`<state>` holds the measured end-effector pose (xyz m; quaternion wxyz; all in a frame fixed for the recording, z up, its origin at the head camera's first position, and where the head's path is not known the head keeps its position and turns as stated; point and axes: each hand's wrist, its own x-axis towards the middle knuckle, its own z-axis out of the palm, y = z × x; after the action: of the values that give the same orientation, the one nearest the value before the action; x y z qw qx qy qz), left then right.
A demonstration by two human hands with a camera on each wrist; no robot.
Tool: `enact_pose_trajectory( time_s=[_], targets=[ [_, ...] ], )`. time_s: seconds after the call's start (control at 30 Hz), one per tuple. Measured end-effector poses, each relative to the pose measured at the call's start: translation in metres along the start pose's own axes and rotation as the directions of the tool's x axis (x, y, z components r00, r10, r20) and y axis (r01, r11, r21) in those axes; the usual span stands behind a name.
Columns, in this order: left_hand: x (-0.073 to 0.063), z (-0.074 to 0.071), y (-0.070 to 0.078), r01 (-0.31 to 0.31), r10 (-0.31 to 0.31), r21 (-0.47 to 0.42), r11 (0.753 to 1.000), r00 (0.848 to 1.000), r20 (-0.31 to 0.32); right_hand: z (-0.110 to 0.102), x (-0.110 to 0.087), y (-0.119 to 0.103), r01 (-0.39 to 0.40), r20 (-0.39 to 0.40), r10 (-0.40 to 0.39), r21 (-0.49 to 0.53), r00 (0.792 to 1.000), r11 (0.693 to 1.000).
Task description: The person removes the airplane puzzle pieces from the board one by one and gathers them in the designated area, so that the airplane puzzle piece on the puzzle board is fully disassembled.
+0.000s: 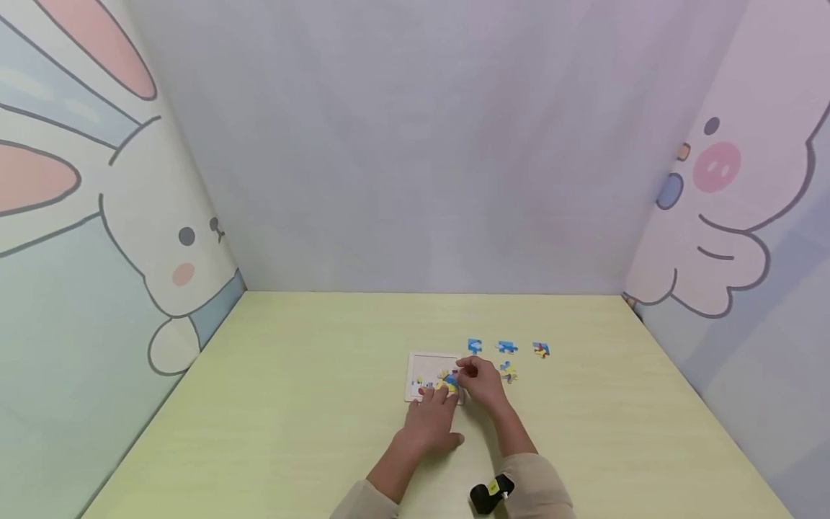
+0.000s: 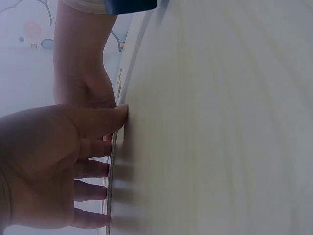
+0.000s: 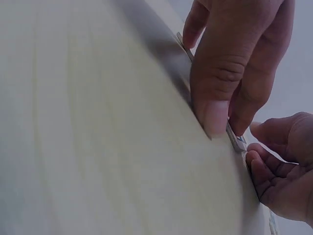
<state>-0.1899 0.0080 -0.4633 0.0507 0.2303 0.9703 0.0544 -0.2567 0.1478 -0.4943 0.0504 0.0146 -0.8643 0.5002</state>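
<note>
A small square puzzle tray with a pale rim lies on the table, with several colourful pieces along its lower part. My left hand rests on the tray's near side, fingers extended and spread, thumb out to the right. In the left wrist view, the left hand's fingers reach the tray's thin edge. My right hand is at the tray's right edge, its fingers curled and pinching a puzzle piece, mostly hidden by the fingertips. The right wrist view shows the right hand close to the left thumb.
Behind and right of the tray lie loose puzzle pieces: a blue one, another blue one, a blue-and-red one and yellowish ones. The pale wooden table meets cartoon-printed walls on both sides.
</note>
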Motion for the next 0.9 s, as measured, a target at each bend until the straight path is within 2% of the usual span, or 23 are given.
enact_pose_trajectory(
  time_s=[0.13, 0.33, 0.67, 0.9],
  targets=[
    [-0.0006, 0.0022, 0.0003, -0.002, 0.002, 0.001, 1.000, 1.000, -0.007, 0.0033, 0.0027, 0.0008, -0.010, 0.021, 0.011, -0.076, 1.000, 0.997],
    [-0.0011, 0.0034, 0.0001, -0.004, 0.004, 0.002, 1.000, 0.999, -0.032, 0.0032, 0.0043, -0.0027, 0.027, 0.042, -0.020, -0.161, 0.999, 0.987],
    [-0.0025, -0.0001, 0.0009, 0.004, -0.005, -0.009, 1.000, 1.000, -0.028, 0.0016, 0.0051, -0.0066, 0.003, 0.073, 0.009, -0.170, 0.997, 0.985],
    [-0.0005, 0.0035, 0.0004, 0.000, 0.000, -0.015, 1.000, 1.000, -0.024, 0.0004, 0.0057, -0.0071, -0.013, 0.087, 0.029, -0.173, 0.996, 0.985]
  ],
)
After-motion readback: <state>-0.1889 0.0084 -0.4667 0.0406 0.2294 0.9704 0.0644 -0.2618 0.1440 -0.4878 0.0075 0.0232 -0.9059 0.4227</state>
